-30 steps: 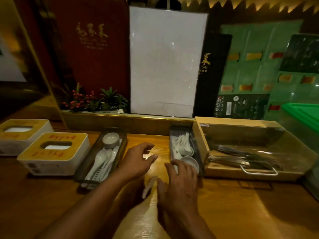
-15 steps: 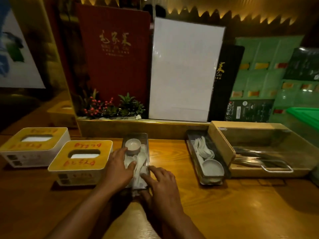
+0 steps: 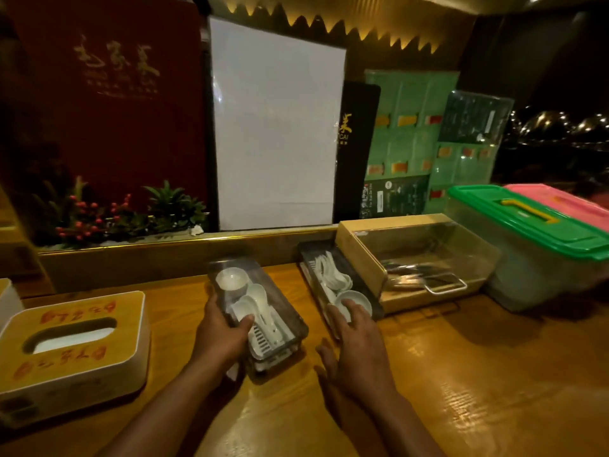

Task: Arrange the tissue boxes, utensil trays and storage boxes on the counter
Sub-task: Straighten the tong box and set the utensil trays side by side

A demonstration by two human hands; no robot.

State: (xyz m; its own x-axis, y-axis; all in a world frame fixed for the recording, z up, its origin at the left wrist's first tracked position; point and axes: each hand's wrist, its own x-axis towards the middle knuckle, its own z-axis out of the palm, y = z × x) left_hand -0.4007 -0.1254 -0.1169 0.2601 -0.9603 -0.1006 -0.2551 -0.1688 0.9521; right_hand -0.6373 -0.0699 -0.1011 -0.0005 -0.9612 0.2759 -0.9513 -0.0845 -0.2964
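Note:
A clear utensil tray (image 3: 283, 311) with white spoons and a small bowl sits mid-counter, tilted with its near end to the right. My left hand (image 3: 220, 331) grips its left side, thumb over the rim. A second dark utensil tray (image 3: 309, 262) with spoons and a bowl lies to the right. My right hand (image 3: 356, 344) rests at its near end, fingers spread and touching the bowl. A white tissue box (image 3: 71, 344) with a wooden top stands at the left. A wooden cutlery box (image 3: 359, 249) and a clear storage box with a green lid (image 3: 527, 225) stand at the right.
Upright menus and a white board (image 3: 276, 123) line the raised ledge behind the counter, with a small plant arrangement (image 3: 125, 216) at the left. A pink lid (image 3: 560, 199) shows behind the green one. Bare wooden counter (image 3: 478, 374) lies at the front right.
My left hand has closed on the clear tray and swung it rightward, away from the tissue box. My right hand moved from that tray to the near end of the dark tray.

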